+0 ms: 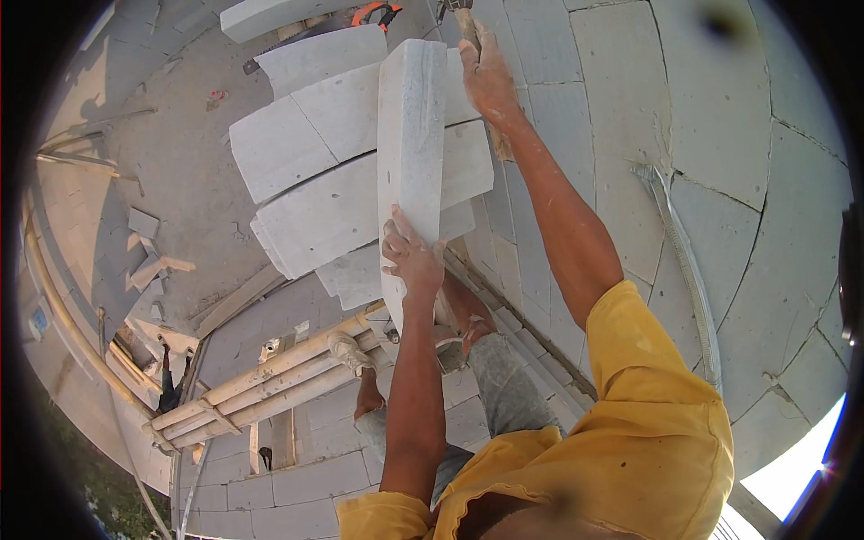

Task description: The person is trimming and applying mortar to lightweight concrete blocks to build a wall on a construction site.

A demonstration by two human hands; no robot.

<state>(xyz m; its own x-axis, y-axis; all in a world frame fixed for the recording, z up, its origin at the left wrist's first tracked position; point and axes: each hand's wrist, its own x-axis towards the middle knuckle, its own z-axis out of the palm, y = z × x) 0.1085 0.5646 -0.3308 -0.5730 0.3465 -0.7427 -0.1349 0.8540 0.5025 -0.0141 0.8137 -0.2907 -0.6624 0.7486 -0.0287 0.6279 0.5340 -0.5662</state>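
Grey blocks (pixel 315 202) partly behind long block (pixel 414 135); left fingers (pixel 400 232) round it, right fingers (pixel 489 47) round wooden handle (pixel 466 25); saw (pixel 366 13) beyond

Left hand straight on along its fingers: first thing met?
The pale block, which the left hand already touches. Past its left edge, probably the stacked blocks, though depth is unclear from this view.

Hands: two, one left hand (pixel 414 261) and one right hand (pixel 490 81). One block (pixel 411 144) on top, and at least four stacked blocks (pixel 315 216) below, overlap hiding the exact number. One wooden-handled tool (pixel 466 27), one orange-handled handsaw (pixel 364 13), at least three bamboo poles (pixel 292 355), one ribbed tube (pixel 691 261), one yellow shirt (pixel 648 423).
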